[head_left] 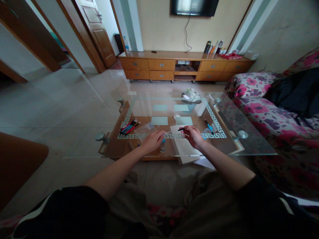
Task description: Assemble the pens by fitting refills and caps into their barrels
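My left hand is closed over the glass table, pinching a slim, pale rod that looks like a pen refill; its end points toward my right hand. Between the fingertips of my right hand is a short black pen part, either a cap or a piece of barrel. A small gap separates the two pieces. On the glass to the left lies a pile of pens in black, blue and red. Beyond my right hand, a few blue and black pens rest near the patterned border.
The glass table has protruding corners with metal supports. Under the glass are a small bottle, a white box and a filled waste basket. A flowered sofa stands right; a wooden cabinet lines the far wall.
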`<move>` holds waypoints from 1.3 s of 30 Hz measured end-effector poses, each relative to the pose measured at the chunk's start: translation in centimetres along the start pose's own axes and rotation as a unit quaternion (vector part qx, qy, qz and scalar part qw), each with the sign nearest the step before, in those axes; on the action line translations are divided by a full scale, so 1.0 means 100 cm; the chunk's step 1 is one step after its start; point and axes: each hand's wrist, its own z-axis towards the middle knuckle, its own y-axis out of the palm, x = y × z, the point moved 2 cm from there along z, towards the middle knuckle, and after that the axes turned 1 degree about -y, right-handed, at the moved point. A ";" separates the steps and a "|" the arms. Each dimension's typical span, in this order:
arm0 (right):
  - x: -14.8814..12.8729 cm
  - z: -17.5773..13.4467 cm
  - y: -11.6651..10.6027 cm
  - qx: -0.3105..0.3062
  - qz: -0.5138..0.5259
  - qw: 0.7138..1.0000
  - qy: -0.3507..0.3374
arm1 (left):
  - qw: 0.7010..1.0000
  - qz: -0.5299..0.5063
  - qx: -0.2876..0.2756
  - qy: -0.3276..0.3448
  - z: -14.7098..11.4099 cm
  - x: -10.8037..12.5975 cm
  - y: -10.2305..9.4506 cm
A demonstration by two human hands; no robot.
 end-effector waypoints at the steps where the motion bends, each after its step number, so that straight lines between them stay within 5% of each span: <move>1: 0.000 0.000 0.001 -0.002 -0.001 1.000 0.005 | 1.000 -0.024 0.001 0.002 0.001 0.000 0.001; 9: 0.008 -0.004 0.018 -0.088 -0.012 0.994 0.059 | 0.990 -0.139 -0.016 -0.011 0.002 0.004 0.011; 15: 0.020 0.005 0.021 -0.111 -0.139 0.984 -0.014 | 0.988 -0.147 -0.016 -0.036 0.002 0.005 0.011; 17: 0.016 0.012 0.010 -0.079 -0.234 0.965 -0.090 | 0.987 -0.156 -0.015 -0.035 0.001 0.004 0.010; 20: 0.002 0.024 -0.020 -0.005 -0.416 0.885 -0.208 | 0.985 -0.168 -0.010 -0.034 0.000 0.001 0.009; 24: -0.012 0.038 -0.066 0.109 -0.522 0.823 -0.195 | 0.984 -0.174 -0.008 -0.037 0.000 -0.003 0.010; 27: -0.013 0.043 -0.081 0.132 -0.586 0.781 -0.173 | 0.983 -0.180 -0.007 -0.032 0.000 -0.004 0.011; 32: -0.009 0.043 -0.077 0.128 -0.621 0.754 -0.171 | 0.981 -0.188 -0.006 -0.038 0.001 -0.005 0.013; 39: -0.007 0.044 -0.079 0.120 -0.619 0.756 -0.175 | 0.977 -0.206 -0.004 -0.049 -0.001 -0.010 0.017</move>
